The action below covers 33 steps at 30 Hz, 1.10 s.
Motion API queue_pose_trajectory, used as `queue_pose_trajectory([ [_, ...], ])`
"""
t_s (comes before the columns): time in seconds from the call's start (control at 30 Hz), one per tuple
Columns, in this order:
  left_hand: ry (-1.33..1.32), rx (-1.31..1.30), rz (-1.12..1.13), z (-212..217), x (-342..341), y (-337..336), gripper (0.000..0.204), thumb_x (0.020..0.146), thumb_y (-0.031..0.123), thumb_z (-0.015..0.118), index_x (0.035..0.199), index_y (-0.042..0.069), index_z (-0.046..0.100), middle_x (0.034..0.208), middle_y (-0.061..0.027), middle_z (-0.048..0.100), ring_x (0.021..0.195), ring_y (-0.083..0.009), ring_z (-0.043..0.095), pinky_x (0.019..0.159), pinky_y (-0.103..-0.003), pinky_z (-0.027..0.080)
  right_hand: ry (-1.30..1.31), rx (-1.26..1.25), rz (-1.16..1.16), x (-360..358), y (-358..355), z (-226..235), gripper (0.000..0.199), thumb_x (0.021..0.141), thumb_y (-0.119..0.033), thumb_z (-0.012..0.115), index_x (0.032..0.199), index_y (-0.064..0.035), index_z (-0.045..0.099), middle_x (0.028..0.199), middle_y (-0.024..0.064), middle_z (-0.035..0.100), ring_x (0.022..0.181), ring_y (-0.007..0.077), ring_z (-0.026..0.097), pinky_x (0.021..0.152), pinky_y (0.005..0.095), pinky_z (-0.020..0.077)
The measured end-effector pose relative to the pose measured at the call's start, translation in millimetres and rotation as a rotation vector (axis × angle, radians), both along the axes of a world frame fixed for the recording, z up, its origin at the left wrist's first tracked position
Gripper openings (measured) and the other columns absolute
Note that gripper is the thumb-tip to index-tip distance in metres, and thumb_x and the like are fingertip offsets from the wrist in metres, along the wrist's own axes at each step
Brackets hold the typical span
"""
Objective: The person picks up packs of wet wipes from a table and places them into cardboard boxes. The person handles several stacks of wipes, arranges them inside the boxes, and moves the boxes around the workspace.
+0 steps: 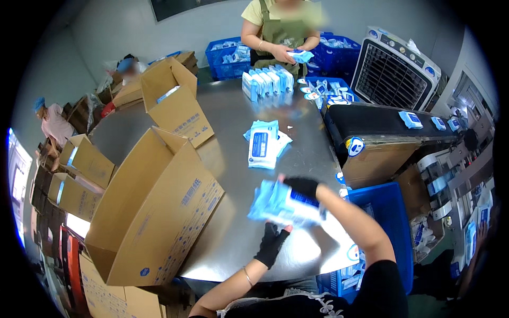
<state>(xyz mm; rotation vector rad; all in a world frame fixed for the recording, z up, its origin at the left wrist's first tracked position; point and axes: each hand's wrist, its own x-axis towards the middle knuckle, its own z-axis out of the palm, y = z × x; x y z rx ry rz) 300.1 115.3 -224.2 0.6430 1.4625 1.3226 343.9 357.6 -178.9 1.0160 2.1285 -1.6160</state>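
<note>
Several light blue and white soft packs of wet wipes (283, 205) are bunched together above the near part of the steel table, slightly blurred. My right hand (301, 188), in a black fingerless glove, is closed over their far right side. From the near side, my left hand (272, 243), gloved the same way, grips their lower edge with the thumb up; its other fingers are partly hidden. Beyond them a small pile of wipe packs (263, 144) lies flat on the table. A tall open carton (159, 212) stands left of my hands, its inside mostly hidden.
Across the steel table (222, 111) a co-worker's hands (283, 54) hold a pack behind a row of upright packs (268, 82). A second open carton (177, 108) stands farther left. At right are a conveyor belt (371, 119), a blue crate (395, 212) and an air cooler (395, 71).
</note>
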Motion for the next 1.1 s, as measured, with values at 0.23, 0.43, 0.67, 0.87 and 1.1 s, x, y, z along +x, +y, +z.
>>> queue_pose_trajectory([
  [0.23, 0.016, 0.453, 0.198, -3, -29, -52, 0.058, 0.069, 0.015, 0.081, 0.119, 0.002, 0.056, 0.102, -0.0085, 0.064, 0.094, -0.02, 0.063, 0.083, -0.034, 0.054, 0.824, -0.213, -0.093, 63, -162, -37, 0.111, 0.06, -0.038, 0.089, 0.145, -0.0027, 0.026, 0.14, 0.015, 0.042, 0.128, 0.0264, 0.043, 0.108, 0.0414, 0.0346],
  [0.43, 0.419, 0.646, 0.04, 29, -67, -71, 0.115, 0.058, 0.042, 0.09, 0.145, 0.004, 0.025, 0.13, -0.0162, 0.042, 0.122, -0.0288, 0.047, 0.103, -0.042, 0.041, 1.12, -0.228, -0.251, 51, -219, -23, 0.115, 0.06, -0.021, 0.089, 0.148, -0.0107, 0.015, 0.137, 0.0126, 0.04, 0.129, 0.0275, 0.043, 0.103, 0.0432, 0.0418],
  [0.67, -0.656, 0.128, -0.12, 78, -59, -99, 0.084, 0.091, 0.073, 0.023, 0.132, 0.003, 0.045, 0.125, -0.0145, 0.055, 0.109, -0.0272, 0.058, 0.095, -0.041, 0.048, 0.765, -1.498, -0.243, 50, -214, -13, 0.096, 0.075, -0.048, 0.07, 0.148, -0.0127, 0.02, 0.134, 0.0149, 0.046, 0.118, 0.0285, 0.051, 0.091, 0.0413, 0.0443],
  [0.87, 0.072, 0.3, -0.426, 22, -69, -88, 0.073, 0.096, 0.065, 0.024, 0.136, 0.005, 0.038, 0.122, -0.0144, 0.055, 0.104, -0.0248, 0.058, 0.093, -0.039, 0.049, 0.854, -0.991, 0.071, 40, -201, -66, 0.072, 0.088, -0.056, 0.053, 0.137, -0.0071, 0.036, 0.121, 0.0154, 0.055, 0.095, 0.0281, 0.063, 0.057, 0.0346, 0.0569],
  [1.1, 0.067, 0.446, 0.044, -1, -76, -77, 0.086, 0.072, 0.032, 0.08, 0.14, 0.011, 0.032, 0.125, -0.0118, 0.053, 0.114, -0.0244, 0.054, 0.096, -0.038, 0.048, 0.967, -0.23, -0.177, 24, -210, -13, 0.091, 0.061, -0.035, 0.088, 0.132, -0.0051, 0.039, 0.123, 0.0121, 0.055, 0.114, 0.023, 0.055, 0.096, 0.0364, 0.0477],
])
